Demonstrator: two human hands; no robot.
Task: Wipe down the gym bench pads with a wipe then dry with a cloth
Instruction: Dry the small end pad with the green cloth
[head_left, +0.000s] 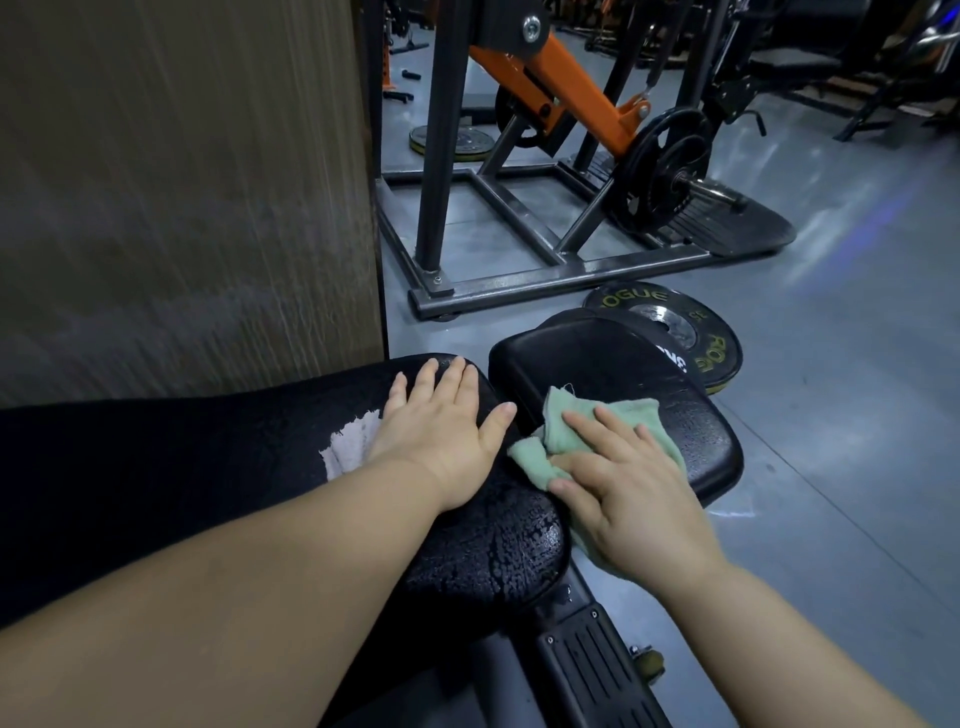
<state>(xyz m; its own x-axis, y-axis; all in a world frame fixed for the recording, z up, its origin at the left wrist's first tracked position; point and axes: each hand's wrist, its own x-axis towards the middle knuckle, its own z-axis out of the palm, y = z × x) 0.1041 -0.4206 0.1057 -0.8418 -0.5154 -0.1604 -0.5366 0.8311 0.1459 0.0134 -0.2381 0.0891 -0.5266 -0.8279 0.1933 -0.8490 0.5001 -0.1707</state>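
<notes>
Two black bench pads lie before me: a long pad (218, 467) running in from the left, with water beads on its near end and a torn patch showing pale lining (348, 441), and a shorter seat pad (613, 364) to its right. My left hand (441, 431) lies flat on the long pad's far end, fingers straight. My right hand (618, 483) presses a crumpled green cloth (550, 436) with spread fingers against the gap and the near edge of the seat pad. No wipe is visible.
A wood-grain wall panel (182, 182) rises on the left. Beyond the pads stands a black-and-orange plate-loaded machine (545, 104) on a steel frame. Weight plates (696, 332) lie on the grey floor behind the seat pad. A ribbed black footplate (597, 670) sits below the bench.
</notes>
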